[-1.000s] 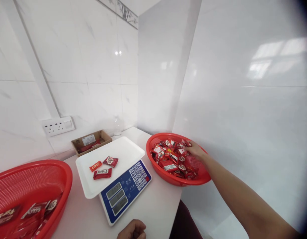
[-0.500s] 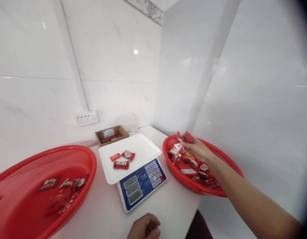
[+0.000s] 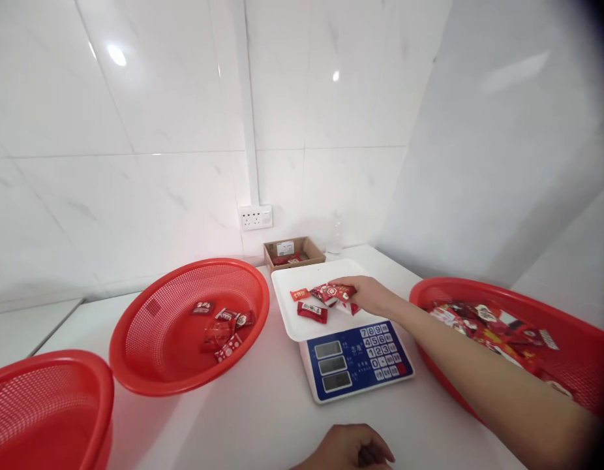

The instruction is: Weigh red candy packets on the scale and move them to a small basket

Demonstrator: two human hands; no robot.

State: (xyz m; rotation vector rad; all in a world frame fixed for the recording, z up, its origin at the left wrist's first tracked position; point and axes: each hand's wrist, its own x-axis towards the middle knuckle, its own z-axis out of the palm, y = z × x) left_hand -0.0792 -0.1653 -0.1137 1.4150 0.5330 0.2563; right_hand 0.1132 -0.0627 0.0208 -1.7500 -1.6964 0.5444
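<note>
My right hand [image 3: 370,294] is over the scale's white tray [image 3: 295,326], its fingers closed on red wrapped candies [image 3: 342,292]. Against the tray, some of the candies under the fingertips are partly hidden. A small orange-red packet [image 3: 299,294] and a dark red packet [image 3: 312,311] lie on the tray just left of the hand. In front of the blue scale panel [image 3: 358,362], my left hand [image 3: 351,448] rests low over the white table. Its fingers are loosely bent, with a gap to the thumb and nothing visible in them.
A red basket [image 3: 507,294] full of wrapped candies stands at the right, under my forearm. Left of the scale, another red basket [image 3: 160,365] has several packets; a third basket [image 3: 99,391] sits nearer. Behind are a cardboard box [image 3: 314,251] and a clear bottle [image 3: 336,235].
My right hand has moved from the right basket to the scale tray, carrying red wrapped candies. The view has turned left, bringing a third basket into sight. My left hand stays near the scale's front.
</note>
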